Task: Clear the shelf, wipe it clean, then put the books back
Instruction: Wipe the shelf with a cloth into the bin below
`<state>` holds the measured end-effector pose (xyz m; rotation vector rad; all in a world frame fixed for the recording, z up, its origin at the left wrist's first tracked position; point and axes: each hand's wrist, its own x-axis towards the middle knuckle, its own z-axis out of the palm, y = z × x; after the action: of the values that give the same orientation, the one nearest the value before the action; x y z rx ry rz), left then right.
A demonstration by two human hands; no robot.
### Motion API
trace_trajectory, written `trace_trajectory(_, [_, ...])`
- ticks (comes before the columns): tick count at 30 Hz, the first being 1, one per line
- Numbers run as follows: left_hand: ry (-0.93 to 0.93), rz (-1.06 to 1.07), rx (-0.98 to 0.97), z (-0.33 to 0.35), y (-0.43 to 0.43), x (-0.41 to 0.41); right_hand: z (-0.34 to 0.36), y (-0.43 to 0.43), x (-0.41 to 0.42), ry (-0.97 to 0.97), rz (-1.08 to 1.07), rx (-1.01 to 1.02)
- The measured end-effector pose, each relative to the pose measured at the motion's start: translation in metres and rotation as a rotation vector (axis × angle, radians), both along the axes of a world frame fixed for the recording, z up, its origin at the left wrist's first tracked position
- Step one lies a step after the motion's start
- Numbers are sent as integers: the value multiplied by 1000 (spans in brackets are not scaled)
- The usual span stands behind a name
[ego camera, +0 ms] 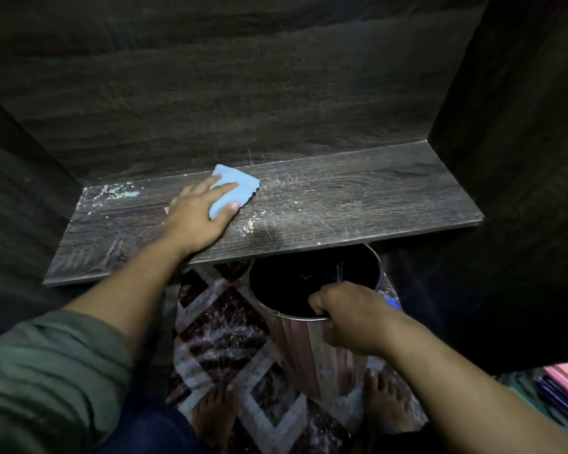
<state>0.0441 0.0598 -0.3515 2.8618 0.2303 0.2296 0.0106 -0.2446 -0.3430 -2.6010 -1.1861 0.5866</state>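
Left hand (197, 217) lies palm down with fingers straight and spread, pressing a folded light blue cloth (240, 188) flat onto the shelf (358, 204); nothing is clenched, and the thumb rests at the cloth's near edge. Cloth position: left of the shelf's middle, close to the back wall. Shelf is a dark wood-grain board set between dark panels of the same finish at the back and on both sides. Its surface carries white specks and smears, with a denser patch (112, 191) at the back left corner and a smaller one (250, 226) just right of the thumb. Right hand (348, 317) is curled around the near rim of a metal bin (309, 348), fingers hooked inside and grasping it. The bin's open mouth sits just below the shelf's front edge, with its far side tucked under the board. A small blue object shows behind the right hand; identity cannot be told. Below, a rug (217, 322) with a diamond pattern lies under two bare feet. A green sleeve (46, 371) is pushed up the left forearm. At the lower right corner is a blurred stack of books (564, 385), pink and dark covers, well apart from the shelf.
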Motion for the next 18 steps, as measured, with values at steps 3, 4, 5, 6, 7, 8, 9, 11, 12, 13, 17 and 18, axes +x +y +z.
trace_trajectory(3, [-26,-118,-26,-2,-24,-1,0,-1,-1,-10,-4,-17])
trace_trajectory(4, [-32,-156,-33,-3,-32,-4,0,-1,-1,-12,-2,-16])
trace_trajectory(5, [-40,-191,-41,-5,-40,-8,1,-2,-2,-12,1,-16])
trace_trajectory(6, [-51,-221,-52,-5,-47,-11,2,-2,-3,-13,6,-17])
trace_trajectory(7, [-61,-250,-65,-6,-52,-15,2,-3,-4,-14,9,-18])
trace_trajectory(8, [-71,-281,-80,-6,-55,-18,4,-4,-6,-16,11,-18])
trace_trajectory(9, [-80,-316,-94,-7,-58,-21,5,-5,-8,-18,9,-18])
trace_trajectory(11, [-104,-382,-132,-7,-64,-26,8,-6,-12,-31,5,-18])
trace_trajectory(12, [-128,-396,-158,-6,-67,-26,8,-7,-14,-43,1,-19])
trace_trajectory(13, [-165,-387,-181,-5,-69,-24,7,-8,-17,-60,-5,-22])
trace_trajectory(17, [-326,-180,-196,12,-67,11,1,-14,-24,-127,-35,-22])
trace_trajectory(18, [-320,-154,-187,16,-64,24,0,-15,-24,-138,-51,-21])
